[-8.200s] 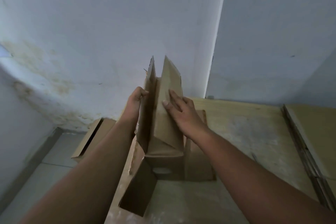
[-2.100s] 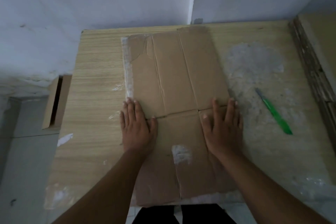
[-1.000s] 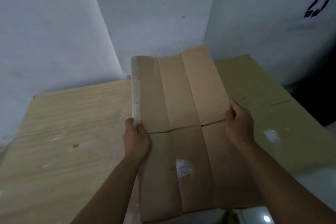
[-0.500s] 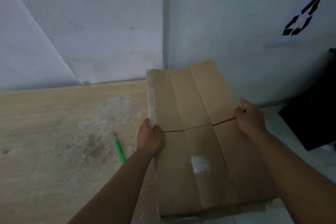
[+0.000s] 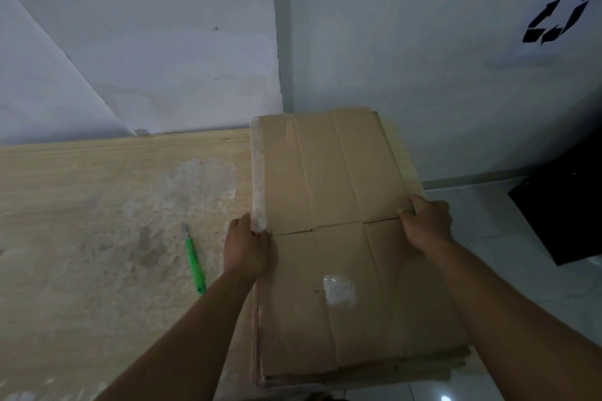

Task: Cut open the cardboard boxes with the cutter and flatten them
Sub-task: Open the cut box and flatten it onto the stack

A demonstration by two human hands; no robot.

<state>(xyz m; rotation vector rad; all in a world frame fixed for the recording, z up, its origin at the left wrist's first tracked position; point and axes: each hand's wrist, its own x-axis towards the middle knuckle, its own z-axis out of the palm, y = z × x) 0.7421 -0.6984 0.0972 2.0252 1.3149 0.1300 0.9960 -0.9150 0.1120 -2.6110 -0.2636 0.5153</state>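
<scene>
A left hand point(image 5: 249, 247) and right hand point(image 5: 426, 225) each close their grip on a side edge of a flattened brown cardboard box point(image 5: 342, 179), held over stacked cardboard sheets point(image 5: 358, 371) at the pale wooden surface's point(image 5: 81, 205) right end. If let go unevenly, it may slide off the overhanging pile. A slim green cutter point(image 5: 194, 265) lies near the left forearm, where it could be knocked.

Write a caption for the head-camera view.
Left hand and right hand hold a flattened box over a cardboard stack; green cutter lies on the table.

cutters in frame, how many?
1. The green cutter lies on the wooden table, just left of the left hand, apart from the flattened cardboard. Another could be hidden under the cardboard.
</scene>
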